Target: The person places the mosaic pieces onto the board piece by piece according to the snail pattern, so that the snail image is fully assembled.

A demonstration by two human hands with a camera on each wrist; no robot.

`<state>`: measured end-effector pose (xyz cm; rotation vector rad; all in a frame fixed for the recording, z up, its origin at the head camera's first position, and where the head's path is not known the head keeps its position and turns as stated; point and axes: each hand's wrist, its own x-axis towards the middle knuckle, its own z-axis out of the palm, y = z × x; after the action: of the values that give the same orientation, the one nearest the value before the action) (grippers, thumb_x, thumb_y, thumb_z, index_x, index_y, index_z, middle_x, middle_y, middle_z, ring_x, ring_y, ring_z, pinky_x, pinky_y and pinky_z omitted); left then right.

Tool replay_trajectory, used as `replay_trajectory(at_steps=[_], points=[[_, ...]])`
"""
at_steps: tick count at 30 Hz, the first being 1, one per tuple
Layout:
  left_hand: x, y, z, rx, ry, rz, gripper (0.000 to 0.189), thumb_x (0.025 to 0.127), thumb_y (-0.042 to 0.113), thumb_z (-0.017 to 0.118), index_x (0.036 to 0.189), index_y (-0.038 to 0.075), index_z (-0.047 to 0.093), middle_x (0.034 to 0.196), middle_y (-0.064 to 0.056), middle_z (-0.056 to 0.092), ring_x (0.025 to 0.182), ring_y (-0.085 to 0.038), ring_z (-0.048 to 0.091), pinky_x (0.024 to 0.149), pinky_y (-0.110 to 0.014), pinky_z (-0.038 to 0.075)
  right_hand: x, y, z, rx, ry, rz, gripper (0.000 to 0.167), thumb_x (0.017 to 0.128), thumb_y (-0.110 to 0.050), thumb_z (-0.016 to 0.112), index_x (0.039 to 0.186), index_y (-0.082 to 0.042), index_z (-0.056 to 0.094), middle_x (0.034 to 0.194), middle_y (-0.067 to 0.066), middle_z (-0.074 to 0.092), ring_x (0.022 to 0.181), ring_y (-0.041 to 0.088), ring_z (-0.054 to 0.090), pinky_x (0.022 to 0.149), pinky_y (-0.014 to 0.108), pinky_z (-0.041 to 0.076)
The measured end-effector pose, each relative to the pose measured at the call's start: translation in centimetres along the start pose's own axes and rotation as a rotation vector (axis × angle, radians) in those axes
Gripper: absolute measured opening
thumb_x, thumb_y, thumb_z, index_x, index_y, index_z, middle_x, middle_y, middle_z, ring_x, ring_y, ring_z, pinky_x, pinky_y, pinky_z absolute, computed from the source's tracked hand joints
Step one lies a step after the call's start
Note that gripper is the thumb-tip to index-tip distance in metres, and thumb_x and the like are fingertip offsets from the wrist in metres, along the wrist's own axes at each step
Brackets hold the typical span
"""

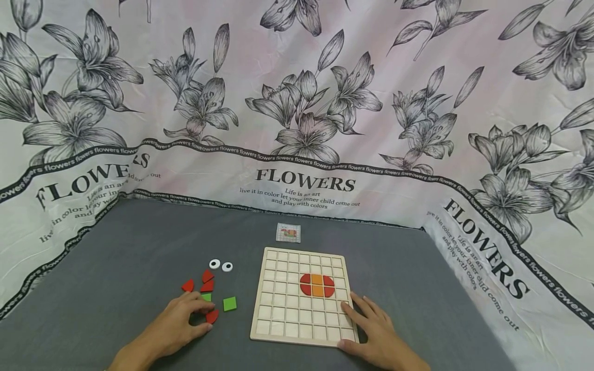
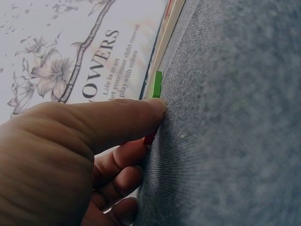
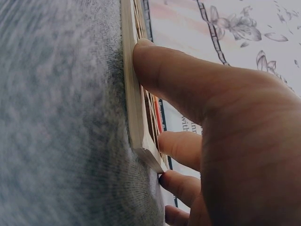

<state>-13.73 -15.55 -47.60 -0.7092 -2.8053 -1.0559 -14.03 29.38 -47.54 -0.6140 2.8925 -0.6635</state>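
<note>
- Head: the left hand (image 1: 176, 320) pinches a red piece (image 1: 212, 316) at the nine o'clock of the board (image 1: 291, 302); the right hand (image 1: 377, 332), fingers extended, rests at its four o'clock edge.
- Left wrist: a green piece (image 2: 157, 84) shows at the thumb's twelve o'clock.
- Right wrist: the thumb touches the board.

So your board (image 1: 278, 299) has loose pieces (image 1: 229, 304) off to its left, left hand (image 1: 178, 320) right by them, eye pieces (image 1: 227, 267) behind those. Card (image 1: 288, 233)'s just behind the board, right hand (image 1: 375, 331) at its right edge.
</note>
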Motion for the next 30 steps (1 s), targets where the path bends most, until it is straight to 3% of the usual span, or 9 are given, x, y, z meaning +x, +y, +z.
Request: replay_trajectory(at_steps=[11, 16, 24, 30], points=[[-0.15, -0.05, 0.09, -0.006, 0.012, -0.006, 0.036, 0.078, 0.024, 0.082, 0.108, 0.008, 0.071, 0.094, 0.014, 0.053, 0.085, -0.005, 0.053, 0.072, -0.031, 0.048, 0.03, 0.08, 0.10, 0.019, -0.012, 0.017, 0.079, 0.084, -0.060, 0.064, 0.146, -0.015, 0.045, 0.154, 0.011, 0.028, 0.137, 0.044, 0.020, 0.098, 0.070, 0.016], [0.02, -0.10, 0.23, -0.022, 0.019, -0.012, 0.041, 0.076, 0.033, 0.082, 0.107, 0.008, 0.071, 0.091, 0.014, 0.053, 0.081, -0.004, 0.053, 0.070, -0.030, 0.048, 0.12, 0.06, 0.08, 0.000, -0.002, 0.013, 0.079, 0.083, -0.061, 0.064, 0.145, -0.015, 0.046, 0.153, 0.011, 0.029, 0.136, 0.045, 0.021, 0.098, 0.070, 0.018], [0.15, -0.07, 0.24, -0.014, -0.023, -0.033, 0.041, 0.078, 0.034, 0.080, 0.108, 0.009, 0.071, 0.083, 0.015, 0.049, 0.076, -0.003, 0.047, 0.066, -0.030, 0.045, 0.20, -0.18, -0.07, -0.007, -0.013, 0.033, 0.081, 0.083, -0.062, 0.063, 0.145, -0.015, 0.046, 0.154, 0.010, 0.029, 0.137, 0.044, 0.021, 0.098, 0.070, 0.017], [0.06, -0.04, 0.68, -0.020, 0.063, -0.004, 0.030, 0.074, 0.039, 0.082, 0.092, 0.019, 0.068, 0.078, 0.015, 0.046, 0.073, -0.002, 0.046, 0.064, -0.028, 0.043, 0.12, -0.16, -0.02, -0.002, -0.003, 0.031, 0.081, 0.082, -0.062, 0.063, 0.145, -0.014, 0.047, 0.154, 0.010, 0.029, 0.137, 0.044, 0.020, 0.099, 0.069, 0.017]])
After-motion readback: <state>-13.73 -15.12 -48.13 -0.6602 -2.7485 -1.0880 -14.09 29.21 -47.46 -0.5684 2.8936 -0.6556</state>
